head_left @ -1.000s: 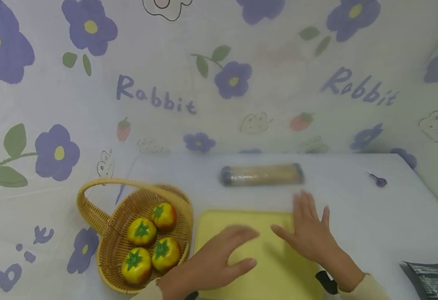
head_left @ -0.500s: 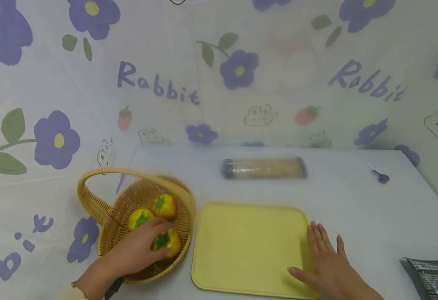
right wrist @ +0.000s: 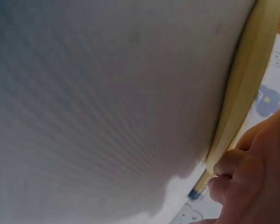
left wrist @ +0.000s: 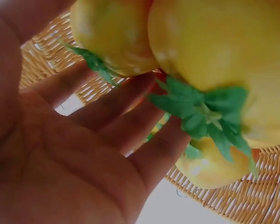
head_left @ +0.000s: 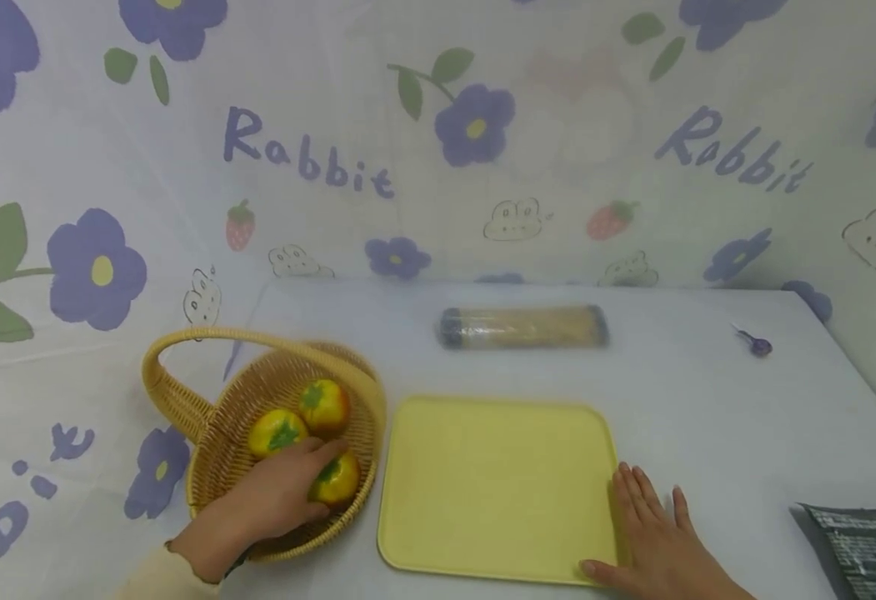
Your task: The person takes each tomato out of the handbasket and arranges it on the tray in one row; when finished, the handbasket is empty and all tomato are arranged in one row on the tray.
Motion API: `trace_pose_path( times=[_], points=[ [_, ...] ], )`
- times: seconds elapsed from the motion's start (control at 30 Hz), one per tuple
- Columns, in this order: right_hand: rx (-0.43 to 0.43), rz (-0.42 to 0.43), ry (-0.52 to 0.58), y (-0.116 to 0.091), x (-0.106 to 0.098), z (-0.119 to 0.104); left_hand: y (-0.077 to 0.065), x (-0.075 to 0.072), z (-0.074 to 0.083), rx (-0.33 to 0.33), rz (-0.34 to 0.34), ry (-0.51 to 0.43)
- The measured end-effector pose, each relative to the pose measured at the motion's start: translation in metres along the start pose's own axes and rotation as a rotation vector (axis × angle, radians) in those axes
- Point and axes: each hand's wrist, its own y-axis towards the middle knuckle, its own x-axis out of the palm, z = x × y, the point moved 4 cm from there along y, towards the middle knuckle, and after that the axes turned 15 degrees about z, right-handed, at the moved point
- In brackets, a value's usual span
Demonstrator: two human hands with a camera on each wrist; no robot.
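My left hand [head_left: 280, 492] reaches into the wicker basket [head_left: 212, 450], its thumb and fingers round the front right persimmon [head_left: 342, 481]. In the left wrist view, that yellow-orange persimmon [left wrist: 114, 39] sits by the thumb and fingers, with a larger-looking persimmon [left wrist: 214, 42] close beside it. Two more persimmons [head_left: 278, 432] show behind the hand in the head view; the front left one is hidden under it. My right hand [head_left: 655, 542] lies with straight fingers along the right edge of the yellow tray [head_left: 498, 483], thumb at its front right corner.
A clear-wrapped tan roll with dark ends [head_left: 523, 327] lies behind the tray. A small purple item [head_left: 758, 344] is at the back right, and a dark printed packet [head_left: 868, 546] at the right front. The basket's tall handle [head_left: 257, 336] arches over its back.
My left hand has gone from over the tray into the basket and closed round a persimmon. My right hand has come down and right to the tray's edge. The view has shifted slightly.
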Motion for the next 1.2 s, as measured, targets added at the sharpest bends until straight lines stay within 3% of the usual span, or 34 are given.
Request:
trace_pose_path(
  times=[0.3,0.43,0.5,0.6,0.7,0.8,0.9,1.03,1.2],
  points=[
    [-0.028,-0.017,-0.015,-0.003,-0.001,0.000,0.006,-0.002,0.003,0.035,-0.020,0.051],
    [-0.020,-0.027,-0.016,-0.006,-0.001,0.001,0.003,-0.020,0.009,0.027,-0.010,0.058],
    [-0.009,-0.039,-0.014,-0.006,-0.002,0.001,-0.004,-0.037,0.019,0.002,-0.002,0.054],
    [-0.004,-0.044,-0.023,-0.006,-0.002,0.000,-0.019,-0.062,0.042,0.020,0.004,0.031],
    [-0.020,-0.043,-0.025,-0.006,-0.003,-0.002,-0.032,-0.067,0.069,0.074,-0.018,-0.031],
    [-0.023,-0.020,-0.038,-0.011,-0.003,-0.006,-0.031,-0.056,0.095,0.143,-0.071,-0.088],
    [-0.032,0.004,-0.072,-0.013,-0.001,-0.011,-0.018,-0.038,0.119,0.205,-0.041,-0.067],
    [-0.068,0.040,-0.098,-0.012,0.000,-0.020,0.013,-0.007,0.145,0.243,0.074,-0.011],
    [-0.093,0.023,-0.127,-0.014,0.006,-0.029,0.064,0.047,0.164,0.173,0.121,-0.064]
  ],
)
